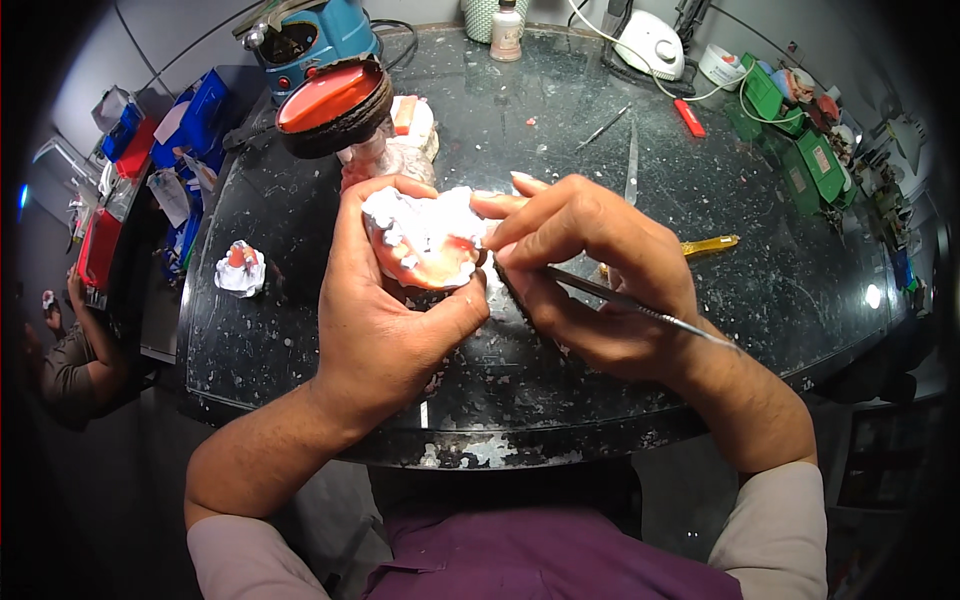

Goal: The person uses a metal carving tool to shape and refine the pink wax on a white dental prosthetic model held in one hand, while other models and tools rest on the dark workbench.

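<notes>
My left hand [385, 320] is closed around a white plaster dental model [412, 218], thumb along its near side and fingers behind it. Pinkish-red wax [432, 268] covers part of the model, with small tooth shapes set in it. My right hand [600, 265] grips a thin metal wax carving tool [640, 308], its shaft running back over the wrist. The fingertips of that hand meet the model's right edge; the tool's working tip is hidden there. Just beyond the model stands a pan of red wax [333, 97] with a dark, crusted rim.
A second plaster model with wax [240, 270] sits at the left. Behind are a blue machine [345, 45], a bottle [507, 35] and a white device [650, 45]. A yellow-handled tool [712, 246] lies right of my hand. Green bins [812, 170] line the right edge; another person [80, 355] is far left.
</notes>
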A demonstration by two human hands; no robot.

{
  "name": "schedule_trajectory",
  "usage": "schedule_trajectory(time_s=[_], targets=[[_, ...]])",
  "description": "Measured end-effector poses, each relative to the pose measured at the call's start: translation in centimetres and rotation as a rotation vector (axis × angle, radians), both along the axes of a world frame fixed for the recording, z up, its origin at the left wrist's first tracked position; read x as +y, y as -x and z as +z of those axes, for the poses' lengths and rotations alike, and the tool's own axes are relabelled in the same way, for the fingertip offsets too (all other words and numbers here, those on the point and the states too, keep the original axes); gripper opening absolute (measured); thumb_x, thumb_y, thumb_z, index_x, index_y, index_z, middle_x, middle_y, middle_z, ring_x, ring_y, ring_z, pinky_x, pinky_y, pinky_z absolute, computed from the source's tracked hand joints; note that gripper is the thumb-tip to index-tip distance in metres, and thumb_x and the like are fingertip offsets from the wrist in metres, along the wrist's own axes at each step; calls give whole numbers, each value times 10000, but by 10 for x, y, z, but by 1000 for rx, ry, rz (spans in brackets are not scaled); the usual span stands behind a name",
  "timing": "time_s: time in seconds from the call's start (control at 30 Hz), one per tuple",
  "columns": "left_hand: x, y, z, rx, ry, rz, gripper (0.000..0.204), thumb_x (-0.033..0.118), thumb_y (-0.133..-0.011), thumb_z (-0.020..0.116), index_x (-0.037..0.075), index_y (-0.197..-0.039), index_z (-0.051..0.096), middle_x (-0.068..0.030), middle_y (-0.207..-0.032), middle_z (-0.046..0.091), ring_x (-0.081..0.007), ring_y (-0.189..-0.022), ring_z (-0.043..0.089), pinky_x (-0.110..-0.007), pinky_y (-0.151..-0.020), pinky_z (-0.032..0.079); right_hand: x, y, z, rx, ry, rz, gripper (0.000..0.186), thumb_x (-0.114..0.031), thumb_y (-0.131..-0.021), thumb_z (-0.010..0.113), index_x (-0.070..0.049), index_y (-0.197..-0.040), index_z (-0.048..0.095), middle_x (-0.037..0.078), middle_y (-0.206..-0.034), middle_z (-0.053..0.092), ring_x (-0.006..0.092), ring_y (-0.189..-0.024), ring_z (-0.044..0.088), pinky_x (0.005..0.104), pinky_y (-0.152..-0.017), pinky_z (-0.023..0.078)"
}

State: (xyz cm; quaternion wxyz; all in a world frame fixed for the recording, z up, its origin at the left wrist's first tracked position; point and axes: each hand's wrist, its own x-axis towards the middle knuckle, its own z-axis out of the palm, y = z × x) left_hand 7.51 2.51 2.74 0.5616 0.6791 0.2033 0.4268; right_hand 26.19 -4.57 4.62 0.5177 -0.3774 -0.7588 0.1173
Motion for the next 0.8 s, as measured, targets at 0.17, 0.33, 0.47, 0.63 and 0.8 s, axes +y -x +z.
schedule_trajectory(time_s=[0.17, 0.33, 0.47, 0.63, 0.8], targets=[[-2, 1, 1, -104, 72, -43, 575, -82, -768, 691, 34, -1240, 383, -61, -1071, 531, -95, -992, 591, -254, -862, 502, -2, -4, 2, 14, 54, 125, 219, 94, -778, 682, -14, -954, 609, 100, -943, 661, 265, -991, 691, 422, -1023, 518], [-1, 2, 2, -31, 12, -32, 582, -81, -761, 693, 36, -1242, 387, -62, -1072, 532, -91, -980, 589, -245, -856, 500, 0, -3, 1, 43, -4, 80, 213, 84, -780, 681, -17, -955, 616, 109, -961, 667, 270, -1009, 692, 431, -998, 521], [-3, 2, 3, -98, 43, -44, 583, -79, -759, 688, 33, -1244, 385, -62, -1070, 532, -96, -976, 590, -251, -863, 500, 1, -5, -1, 7, -26, 109, 226, 79, -772, 688, -29, -955, 611, 112, -972, 666, 282, -1025, 693, 407, -973, 526], [-1, 3, 3, -86, -2, -52, 593, -70, -762, 698, 25, -1249, 374, -69, -1079, 521, -108, -978, 585, -265, -881, 496, -2, 0, 2, -47, -63, 59, 224, 76, -769, 700, -40, -932, 600, 99, -970, 658, 290, -1095, 684, 368, -896, 564], [1, 0, -2, -59, -40, -28, 617, -74, -757, 701, 28, -1263, 363, -75, -1093, 513, -122, -1020, 588, -273, -890, 502, -3, 3, -4, -51, -80, -58, 229, 60, -768, 703, -54, -939, 604, 94, -979, 682, 280, -1071, 691, 469, -1041, 483]])
